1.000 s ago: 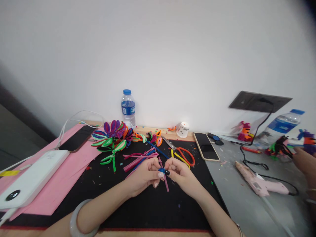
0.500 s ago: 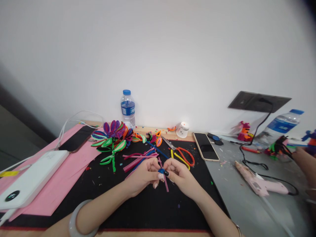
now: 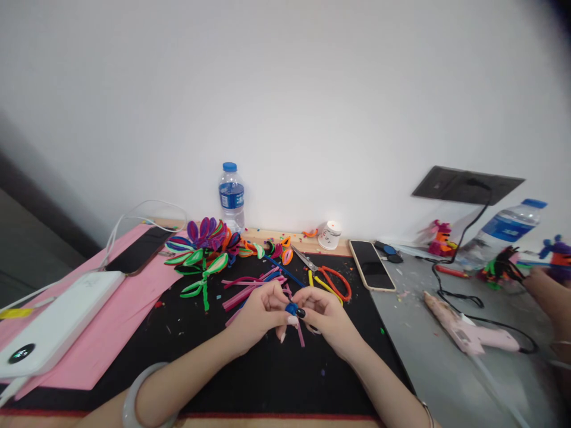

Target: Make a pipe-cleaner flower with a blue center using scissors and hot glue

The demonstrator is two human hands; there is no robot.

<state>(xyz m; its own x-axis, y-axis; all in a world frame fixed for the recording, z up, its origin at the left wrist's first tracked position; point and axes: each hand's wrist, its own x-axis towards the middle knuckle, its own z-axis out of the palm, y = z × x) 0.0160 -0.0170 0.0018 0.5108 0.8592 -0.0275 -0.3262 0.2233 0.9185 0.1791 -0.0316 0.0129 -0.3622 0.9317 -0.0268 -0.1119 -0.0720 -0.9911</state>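
Between my fingertips is a small curled piece of blue pipe cleaner (image 3: 291, 308). My left hand (image 3: 263, 312) pinches it from one side, and my right hand (image 3: 325, 315) grips it from the other, thumb and fingers pressed together. Part of the piece is hidden by the fingers. Just beyond my hands lie loose pink and purple pipe cleaners (image 3: 243, 297) on the black mat (image 3: 267, 380). Orange-handled scissors (image 3: 336, 282) rest open behind my right hand, beside a yellow pipe cleaner (image 3: 328, 287). A colourful pipe-cleaner flower (image 3: 207, 238) with green leaves lies to the left.
Behind stand a water bottle (image 3: 231, 196) and a paper cup (image 3: 330, 235). A phone (image 3: 372, 266) and a pink glue gun (image 3: 473, 333) with its cord lie right. On the left, a white power bank (image 3: 62, 321) rests on pink paper (image 3: 102, 351). A co-worker's hand (image 3: 546, 291) holds a purple figure.
My fingers have shifted slightly around the blue piece, and more of it shows. The co-worker's hand and purple figure have moved a little left into view.
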